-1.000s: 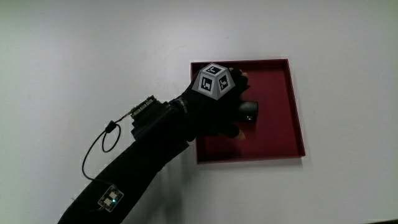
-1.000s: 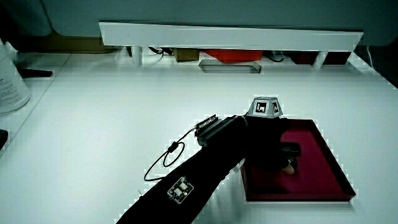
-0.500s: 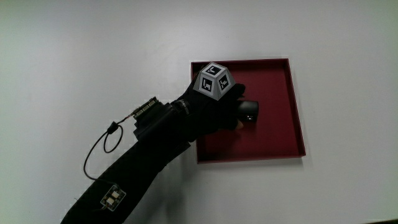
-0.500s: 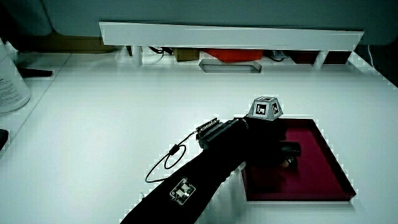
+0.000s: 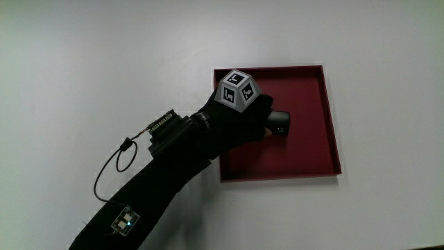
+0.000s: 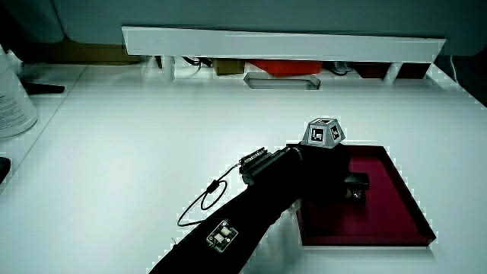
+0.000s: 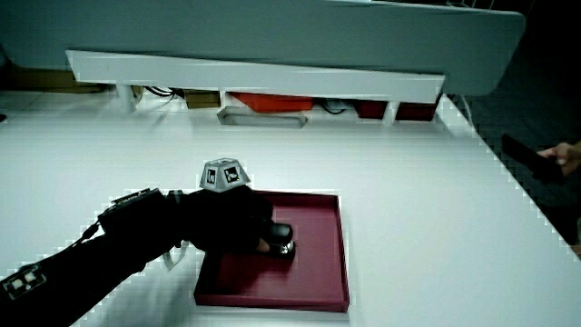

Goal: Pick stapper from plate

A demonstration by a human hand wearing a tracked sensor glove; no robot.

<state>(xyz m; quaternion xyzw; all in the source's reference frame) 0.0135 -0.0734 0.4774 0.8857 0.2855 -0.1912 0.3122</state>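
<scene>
A dark red square plate (image 5: 312,149) (image 6: 392,205) (image 7: 318,272) lies on the white table. The small black stapler (image 5: 279,123) (image 6: 355,183) (image 7: 281,239) is held a little above the plate's floor. The hand (image 5: 258,119) (image 6: 335,176) (image 7: 247,227), in a black glove with a patterned cube (image 5: 236,90) on its back, is over the plate with its fingers curled around the stapler. Only the stapler's end shows past the fingers. The forearm (image 5: 173,163) crosses the plate's rim toward the person.
A low white partition (image 6: 281,42) (image 7: 254,77) runs along the table's edge farthest from the person, with a red item (image 6: 281,68) and a clear tray (image 6: 280,80) under it. A white container (image 6: 15,95) stands at the table's edge. A wire loop (image 5: 114,163) hangs from the forearm.
The fingers have closed tighter on the stapler, and the hand has risen slightly with it; the thumb tip no longer rests on the plate's floor.
</scene>
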